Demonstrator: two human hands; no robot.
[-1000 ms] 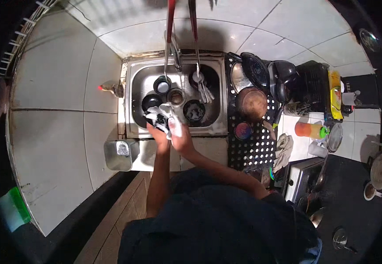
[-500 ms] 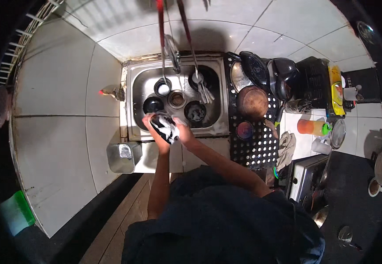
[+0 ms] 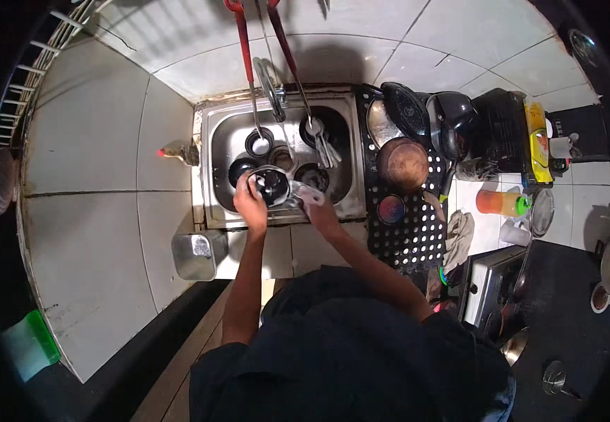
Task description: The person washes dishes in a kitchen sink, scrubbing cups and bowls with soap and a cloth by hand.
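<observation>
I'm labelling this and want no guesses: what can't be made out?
All in the head view:
Right hand: blurred; whether it grips anything is unclear.
Held bowl: its underside faces away.
Left hand: some fingers hidden behind the bowl.
Wire rack: cut off by the picture's dark edge.

A kitchen is indicated by a steel sink (image 3: 225, 133) set into a tiled worktop (image 3: 326, 246), with a faucet (image 3: 277, 107) at its back edge. Pans (image 3: 403, 164) are laid on a perforated black mat (image 3: 407, 244) along the sink's right edge; a stove (image 3: 483, 287) is seen beyond the mat's near right corner.
</observation>
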